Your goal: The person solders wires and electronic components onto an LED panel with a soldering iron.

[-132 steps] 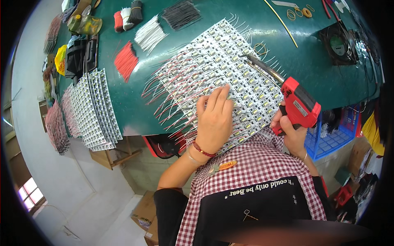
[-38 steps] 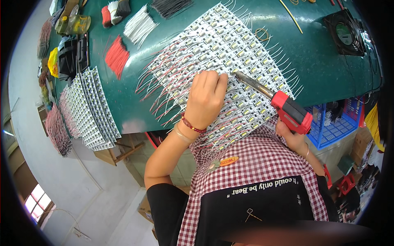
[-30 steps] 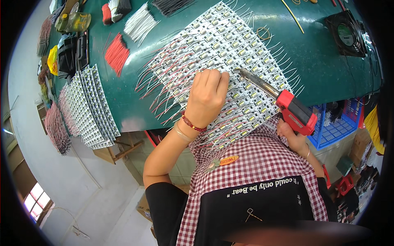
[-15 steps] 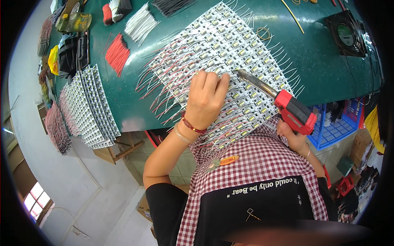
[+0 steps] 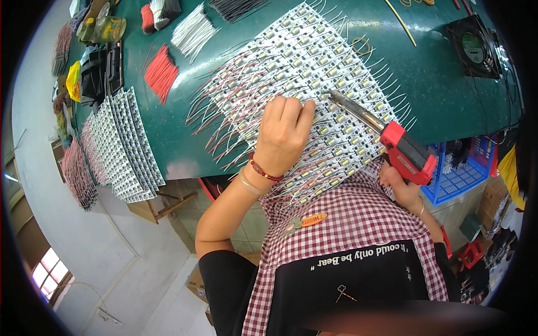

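Note:
A white panel of LED circuit boards (image 5: 305, 73) lies on the green table, with red and white wires along its left side and white wires along its right. My left hand (image 5: 281, 134) rests over the panel's middle, fingers curled and pinched together; whatever they hold is hidden beneath them. My right hand (image 5: 399, 187) grips a red and black soldering gun (image 5: 412, 154) from below. The gun's metal barrel points up and left across the boards, its tip just right of my left fingertips. Whether the tip touches a board cannot be made out.
Bundles of red wires (image 5: 161, 74), white wires (image 5: 193, 32) and black wires (image 5: 238, 5) lie beyond the panel. More wired panels (image 5: 120, 151) are stacked at the table's left edge. A black fan (image 5: 473, 47) stands far right, above a blue crate (image 5: 457, 179).
The soldering gun and my right hand have shifted slightly right, its tip moving a little away from my left fingers. My left hand stays almost where it was.

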`<act>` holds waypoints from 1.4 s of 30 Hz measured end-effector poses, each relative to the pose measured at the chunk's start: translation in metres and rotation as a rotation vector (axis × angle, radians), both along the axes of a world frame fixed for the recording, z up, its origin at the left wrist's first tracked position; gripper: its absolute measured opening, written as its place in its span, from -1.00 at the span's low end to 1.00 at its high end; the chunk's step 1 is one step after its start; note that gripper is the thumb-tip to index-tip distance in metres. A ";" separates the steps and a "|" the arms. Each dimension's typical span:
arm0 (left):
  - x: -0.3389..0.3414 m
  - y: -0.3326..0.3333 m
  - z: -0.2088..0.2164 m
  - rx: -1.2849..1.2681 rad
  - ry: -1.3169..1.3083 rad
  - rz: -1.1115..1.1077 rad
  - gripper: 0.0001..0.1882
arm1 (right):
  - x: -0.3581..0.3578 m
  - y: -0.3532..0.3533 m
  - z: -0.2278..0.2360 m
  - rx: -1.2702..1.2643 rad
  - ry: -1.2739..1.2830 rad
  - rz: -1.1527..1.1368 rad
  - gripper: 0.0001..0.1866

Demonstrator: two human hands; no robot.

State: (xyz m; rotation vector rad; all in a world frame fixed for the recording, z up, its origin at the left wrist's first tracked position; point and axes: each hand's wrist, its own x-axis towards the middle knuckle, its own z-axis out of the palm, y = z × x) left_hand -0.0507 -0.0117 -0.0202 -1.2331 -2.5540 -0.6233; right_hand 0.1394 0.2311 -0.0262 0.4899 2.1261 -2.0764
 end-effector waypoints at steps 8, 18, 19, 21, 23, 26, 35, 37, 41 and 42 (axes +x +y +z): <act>-0.001 0.001 0.000 -0.002 0.000 0.009 -0.66 | -0.003 0.000 0.003 -0.084 -0.007 0.008 -0.79; -0.002 0.002 0.002 -0.065 0.084 0.021 -0.71 | 0.001 0.002 -0.002 -0.096 0.001 0.075 -0.75; -0.002 0.002 0.002 -0.063 0.080 0.022 -0.72 | 0.003 0.001 -0.005 -0.062 -0.006 0.060 -0.73; -0.002 0.003 0.002 -0.061 0.077 0.024 -0.72 | 0.004 0.000 -0.006 -0.027 -0.011 0.044 -0.70; -0.002 0.004 0.002 -0.052 0.080 0.024 -0.72 | 0.002 -0.002 -0.005 -0.040 -0.015 0.046 -0.68; -0.002 0.003 0.001 -0.052 0.082 0.023 -0.72 | 0.004 -0.001 -0.010 0.039 -0.011 0.113 -0.67; -0.002 0.003 0.003 -0.057 0.085 0.021 -0.72 | -0.006 -0.003 0.001 -0.152 0.077 -0.002 -0.89; -0.003 0.003 0.003 -0.078 0.103 0.012 -0.76 | -0.005 -0.005 -0.001 -0.098 0.101 0.003 -0.71; -0.003 0.003 0.005 -0.102 0.130 -0.004 -0.77 | -0.005 -0.005 -0.001 -0.059 0.130 0.004 -0.52; -0.003 0.003 0.004 -0.102 0.132 -0.005 -0.77 | -0.005 -0.005 0.000 -0.059 0.132 0.003 -0.52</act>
